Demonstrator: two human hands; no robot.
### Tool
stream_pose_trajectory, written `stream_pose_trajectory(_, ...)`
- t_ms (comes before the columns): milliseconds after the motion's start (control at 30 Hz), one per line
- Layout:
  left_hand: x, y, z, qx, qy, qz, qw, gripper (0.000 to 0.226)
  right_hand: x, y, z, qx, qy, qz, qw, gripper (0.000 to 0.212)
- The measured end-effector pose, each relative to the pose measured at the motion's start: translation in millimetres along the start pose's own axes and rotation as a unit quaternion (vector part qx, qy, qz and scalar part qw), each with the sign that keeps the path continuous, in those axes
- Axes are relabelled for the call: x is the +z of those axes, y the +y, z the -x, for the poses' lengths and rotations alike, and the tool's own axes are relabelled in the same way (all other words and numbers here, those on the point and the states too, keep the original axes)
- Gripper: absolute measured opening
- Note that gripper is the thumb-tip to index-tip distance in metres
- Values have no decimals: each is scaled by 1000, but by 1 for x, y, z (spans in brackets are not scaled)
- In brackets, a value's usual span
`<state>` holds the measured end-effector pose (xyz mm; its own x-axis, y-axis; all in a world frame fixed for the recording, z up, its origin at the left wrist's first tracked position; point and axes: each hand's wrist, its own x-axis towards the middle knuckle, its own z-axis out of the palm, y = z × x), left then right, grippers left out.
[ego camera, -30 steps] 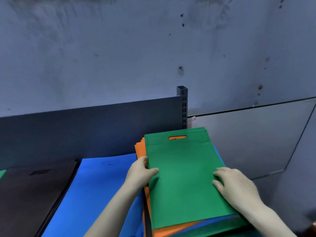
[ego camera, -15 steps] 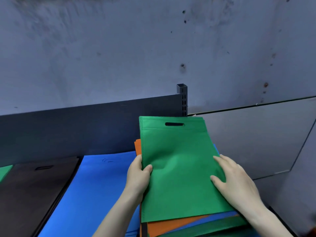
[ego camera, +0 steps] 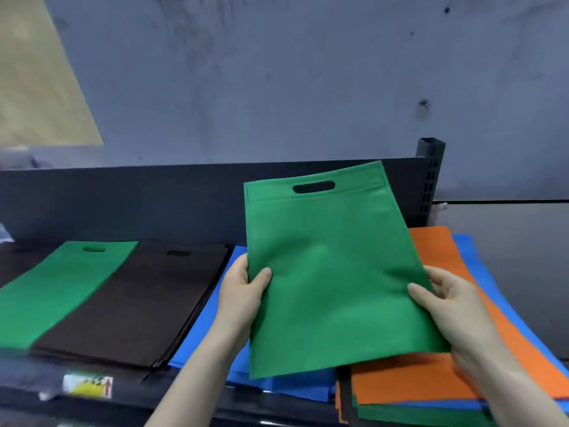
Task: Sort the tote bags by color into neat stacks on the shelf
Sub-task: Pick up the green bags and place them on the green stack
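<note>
A green tote bag (ego camera: 332,272) with a cut-out handle is held up above the shelf. My left hand (ego camera: 241,298) pinches its left edge and my right hand (ego camera: 452,306) grips its right edge. Under it at the right lies a mixed pile with an orange bag (ego camera: 437,374) on top and blue and green bags beneath. A blue stack (ego camera: 212,328) lies under the held bag's left side. Further left sit a black stack (ego camera: 135,303) and a green stack (ego camera: 58,288).
The dark shelf's back panel (ego camera: 154,201) runs behind the stacks, with a slotted upright post (ego camera: 429,180) at its right end. A yellow and white label (ego camera: 89,386) sits on the shelf's front edge. A grey wall rises behind.
The green bag has been lifted off the mixed pile and carried left, both hands holding its edges. The view has swung left, bringing the black and green stacks into sight.
</note>
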<state>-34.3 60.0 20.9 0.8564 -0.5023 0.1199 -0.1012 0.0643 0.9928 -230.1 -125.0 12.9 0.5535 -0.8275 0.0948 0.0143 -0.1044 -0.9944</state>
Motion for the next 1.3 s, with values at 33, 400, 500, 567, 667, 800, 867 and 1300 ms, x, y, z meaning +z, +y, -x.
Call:
stream_pose_trajectory(33,-11,0,1,-8,1,7,1000,21,11,-3,2,-12,4,-7,1000,32)
stream_pose_trajectory(400,-185,-14,29,-38,70,-54,995,18,181,-24,56,-53,-25,-68,996,30)
stream_pose_trajectory(500,-250,-9,32,-21,114,-96,989,23,243,-30,78,-62,-61,-55,995,32)
stream_pose_trajectory(567,-293,-7,35,-14,136,-118,984,24,281,-32,95,-59,-82,-60,993,33)
stream_pose_trajectory(667,-355,-12,45,-4,157,-147,977,21,334,-31,121,-49,-112,-67,990,35)
stream_pose_trajectory(800,-417,-15,59,0,168,-176,970,25,388,-24,148,-41,-145,-59,987,34)
stream_pose_trajectory(867,-446,-21,63,-10,177,-185,967,22,414,-20,158,-33,-159,-50,985,33)
stream_pose_trajectory(1300,-546,-38,33,-28,200,-222,954,23,514,-16,170,0,-195,-32,980,34)
